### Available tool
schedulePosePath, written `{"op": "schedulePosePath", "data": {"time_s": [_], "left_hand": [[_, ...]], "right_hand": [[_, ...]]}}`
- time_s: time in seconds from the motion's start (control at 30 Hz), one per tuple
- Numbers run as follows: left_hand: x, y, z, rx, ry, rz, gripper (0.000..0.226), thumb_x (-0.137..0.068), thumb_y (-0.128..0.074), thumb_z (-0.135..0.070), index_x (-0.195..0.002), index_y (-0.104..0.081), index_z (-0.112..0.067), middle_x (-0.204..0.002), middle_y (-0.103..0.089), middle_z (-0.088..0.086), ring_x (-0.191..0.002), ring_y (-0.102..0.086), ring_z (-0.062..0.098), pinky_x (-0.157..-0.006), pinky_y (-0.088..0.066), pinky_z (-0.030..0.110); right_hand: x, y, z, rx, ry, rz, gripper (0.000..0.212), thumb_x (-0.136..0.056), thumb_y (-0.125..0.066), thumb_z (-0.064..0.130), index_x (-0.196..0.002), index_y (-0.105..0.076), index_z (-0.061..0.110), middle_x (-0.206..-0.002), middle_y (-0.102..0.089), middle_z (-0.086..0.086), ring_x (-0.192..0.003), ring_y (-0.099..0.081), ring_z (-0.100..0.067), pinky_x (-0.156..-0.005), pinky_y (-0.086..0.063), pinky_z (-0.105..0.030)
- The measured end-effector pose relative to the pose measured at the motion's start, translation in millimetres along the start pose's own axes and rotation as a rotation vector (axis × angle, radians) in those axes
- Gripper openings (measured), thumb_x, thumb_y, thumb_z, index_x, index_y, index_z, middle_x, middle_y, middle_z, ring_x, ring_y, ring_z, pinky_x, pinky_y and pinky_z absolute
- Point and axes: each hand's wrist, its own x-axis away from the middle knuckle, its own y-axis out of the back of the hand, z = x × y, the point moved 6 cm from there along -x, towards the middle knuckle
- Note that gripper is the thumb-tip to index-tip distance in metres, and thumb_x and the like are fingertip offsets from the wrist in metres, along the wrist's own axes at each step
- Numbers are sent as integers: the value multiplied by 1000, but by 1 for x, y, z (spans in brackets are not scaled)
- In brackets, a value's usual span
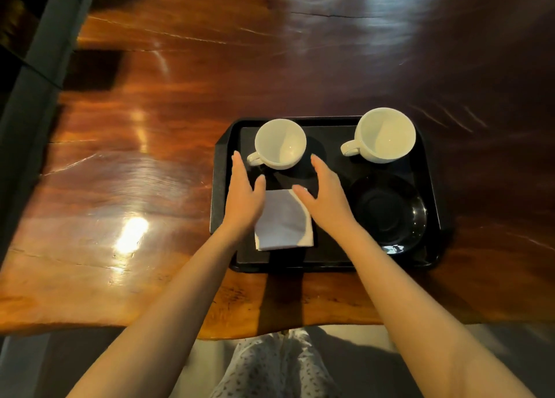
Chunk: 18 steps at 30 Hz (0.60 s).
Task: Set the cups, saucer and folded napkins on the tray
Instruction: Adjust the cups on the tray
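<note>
On the black tray (220, 172), 2 white cups (280, 144) (386, 135) are seen at the far side, the dark saucer (387, 211) at near right, 1 folded napkin (283, 222) at near centre. Left hand (244, 198) and right hand (326, 195) are held spread, empty, flanking the napkin. Task is judged nearly complete; whether the napkin is a stack cannot be told; no other napkin is seen

Likely a café or home: polished wooden table (180, 127), serving tray (432, 217).
</note>
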Motion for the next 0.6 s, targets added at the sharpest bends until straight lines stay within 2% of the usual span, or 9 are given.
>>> {"op": "schedulePosePath", "data": {"time_s": [0.07, 0.13, 0.27, 0.4, 0.6], "left_hand": [[-14, -5, -7, 22, 39, 55, 68, -98, -40, -21, -150, 4, -18, -161, 3, -1, -148, -6, 17, -117, -15, 36], [-21, -8, -14, 14, 15, 60, 63, -97, -41, -15, -150, -6, -15, -161, 1, 0, -148, -5, 17, -117, -16, 35], [-34, -9, -23, 27, -21, 53, 57, -94, -45, -7, -146, -22, -12, -160, -6, 2, -148, -7, 17, -116, -16, 35], [-52, -6, -22, 48, -14, 30, 68, -89, -46, -1, -148, -17, -14, -159, -13, 3, -147, -13, 19, -118, -22, 42], [-59, -3, -18, 85, -30, 13, 73, -86, -46, 1, -149, -14, -18, -159, -16, 2, -146, -18, 20, -118, -25, 44]], "right_hand": [[-29, -5, 3, -40, -7, 26, 83, -84, -68, 19, -149, -17, 15, -153, -28, -7, -142, -25, -20, -113, -29, -31], [-50, -11, 3, -99, 4, 29, 89, -78, -73, 17, -147, -19, 16, -151, -32, -5, -139, -29, -19, -114, -30, -39], [-59, -12, 0, -214, -5, -116, 79, -74, -76, 15, -138, -31, 16, -138, -43, -4, -127, -41, -15, -102, -39, -31], [-55, -19, -5, -214, -35, -220, 80, -69, -81, 21, -133, -33, 13, -135, -41, -9, -125, -41, -21, -100, -43, -32], [-58, -20, 3, -172, -24, -240, 81, -70, -81, 23, -133, -32, 10, -135, -40, -9, -126, -38, -22, -96, -41, -29]]}}
